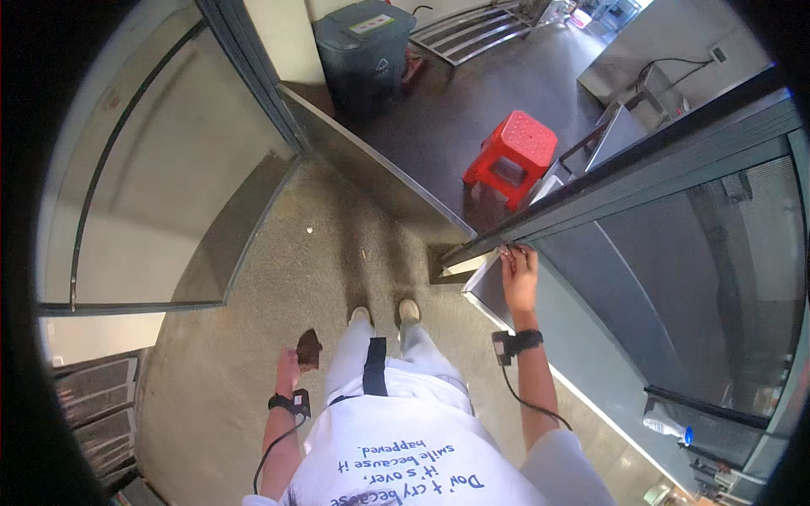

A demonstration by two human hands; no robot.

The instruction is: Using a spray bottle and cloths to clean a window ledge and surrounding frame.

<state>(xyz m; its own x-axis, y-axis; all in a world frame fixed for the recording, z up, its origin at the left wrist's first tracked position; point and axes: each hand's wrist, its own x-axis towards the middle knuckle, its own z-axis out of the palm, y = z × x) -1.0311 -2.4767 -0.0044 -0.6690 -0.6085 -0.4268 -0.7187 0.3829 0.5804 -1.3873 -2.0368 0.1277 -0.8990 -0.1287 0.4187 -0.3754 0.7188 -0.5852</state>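
My left hand (288, 367) is low at the left of the head view, its fingers closed on a small dark brown object (309, 350) that hangs over the floor; what it is, I cannot tell. My right hand (520, 275) reaches forward to the corner where a grey ledge (491, 284) meets the dark window frame (633, 164). Its fingertips are bent at the frame's edge, and whether they grip anything is hidden. Both wrists wear black straps with small boxes and cables. My feet stand on the brown floor, short of a low metal barrier (386, 171) across the doorway.
Beyond the barrier are a red plastic stool (522, 145), a grey wheeled bin (364, 50) and a metal rack (471, 35). A glass door (177, 164) stands at the left, above metal shelving (104, 405). A plastic bottle with a blue cap (664, 425) lies on the right ledge.
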